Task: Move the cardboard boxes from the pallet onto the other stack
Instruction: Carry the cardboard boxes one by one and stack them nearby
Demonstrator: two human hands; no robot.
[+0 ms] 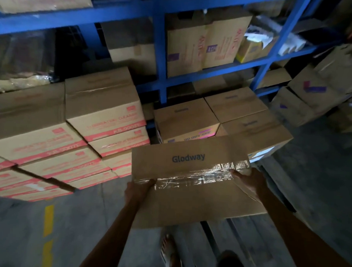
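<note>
Head view: both hands, left and right, grip the Glodway box by its sides.

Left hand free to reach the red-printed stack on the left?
Probably not: the left hand grips the Glodway box, sharing the carry with the right hand. Otherwise nothing blocks the red-printed stack.

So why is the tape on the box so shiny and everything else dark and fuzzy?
Head view: light glares off the clear tape on the Glodway box; the room is dim; the red-printed boxes look motion-blurred; the blue shelves bend from the wide lens.
</note>
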